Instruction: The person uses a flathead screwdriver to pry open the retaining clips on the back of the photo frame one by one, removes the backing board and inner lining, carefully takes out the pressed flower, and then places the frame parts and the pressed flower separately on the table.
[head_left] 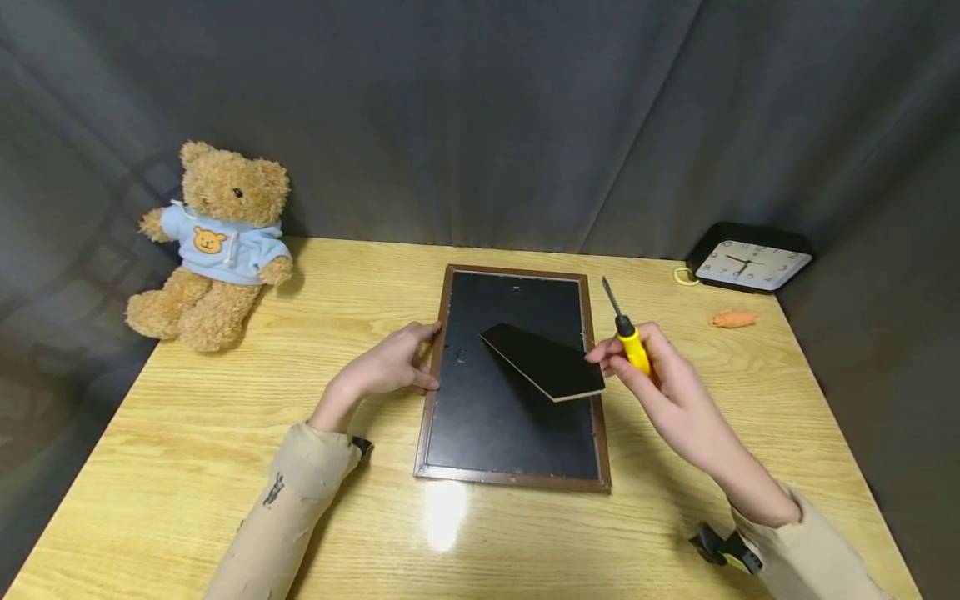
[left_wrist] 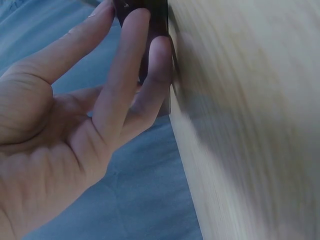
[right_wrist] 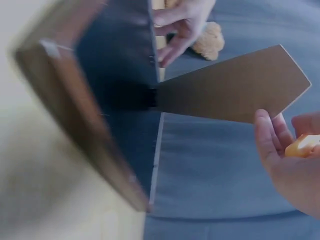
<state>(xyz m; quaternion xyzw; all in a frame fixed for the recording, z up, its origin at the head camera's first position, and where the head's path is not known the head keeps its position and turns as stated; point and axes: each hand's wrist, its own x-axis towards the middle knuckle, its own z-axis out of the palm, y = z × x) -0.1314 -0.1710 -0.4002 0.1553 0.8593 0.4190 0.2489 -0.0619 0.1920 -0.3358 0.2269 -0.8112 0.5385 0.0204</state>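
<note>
A picture frame (head_left: 517,442) lies face down on the table, its black backing and brown border showing. Its black easel stand (head_left: 543,358) is swung up at an angle from the backing; the right wrist view shows the brown underside of the stand (right_wrist: 235,85). My right hand (head_left: 678,392) holds a screwdriver (head_left: 634,346) by its yellow handle, shaft pointing up and away. Fingertips of that same hand touch the stand's free end. At the frame's left border rests my left hand (head_left: 390,360), its extended fingers (left_wrist: 122,75) against the side in the left wrist view.
A teddy bear (head_left: 225,250) in a blue hoodie sits at the back left. A black clock (head_left: 753,258) stands at the back right, with a small orange object (head_left: 735,318) before it. Dark curtains (head_left: 450,125) hang along the table's back edge.
</note>
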